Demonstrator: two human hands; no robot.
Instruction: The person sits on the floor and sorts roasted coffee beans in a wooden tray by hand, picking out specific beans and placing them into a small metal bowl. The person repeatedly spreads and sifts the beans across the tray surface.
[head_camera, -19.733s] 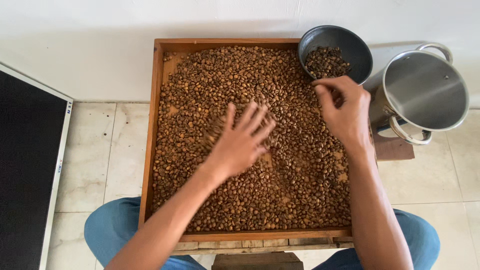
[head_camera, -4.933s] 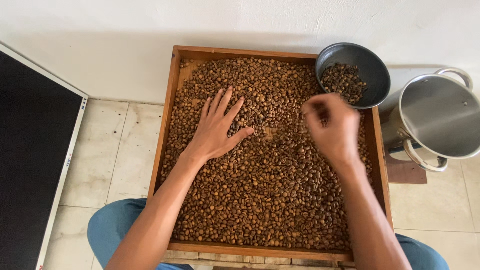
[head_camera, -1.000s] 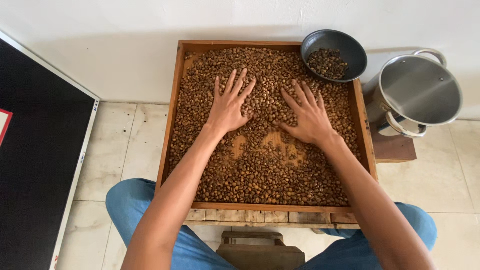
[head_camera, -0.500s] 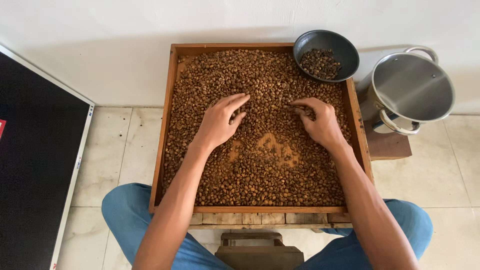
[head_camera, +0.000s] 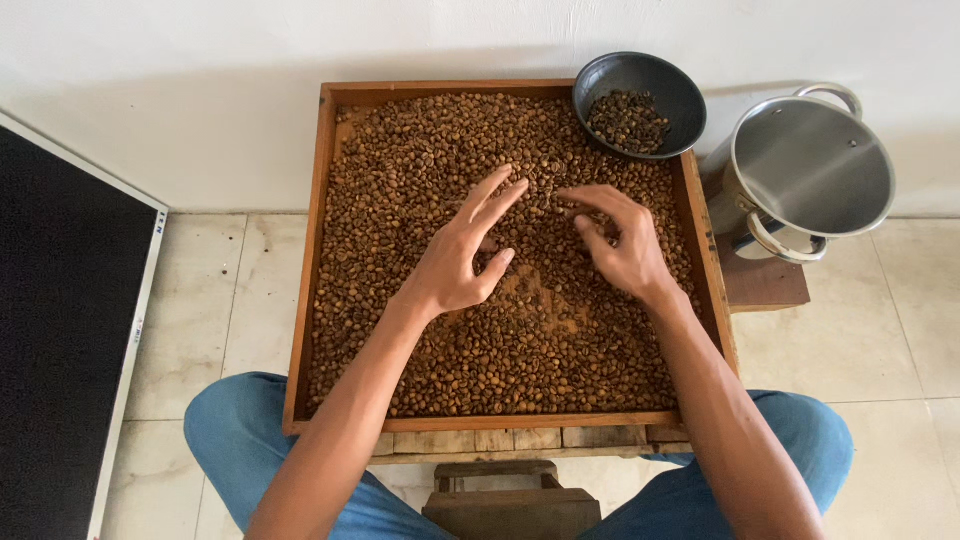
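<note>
Wooden tray (head_camera: 318, 250): beans (head_camera: 400, 220), hands (head_camera: 545, 245), bowl (head_camera: 640, 100).

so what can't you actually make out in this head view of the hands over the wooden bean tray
- Whether the right hand pinches a bean: its curled fingers hide the tips.
- Beans under the left hand: covered by the palm.
- Bare patch in the shallow wooden tray of brown beans: partly hidden by both hands.
- Inside of the steel pot: only a blurred sheen.
- Contents of the dark round bowl: too small to tell apart.
</note>
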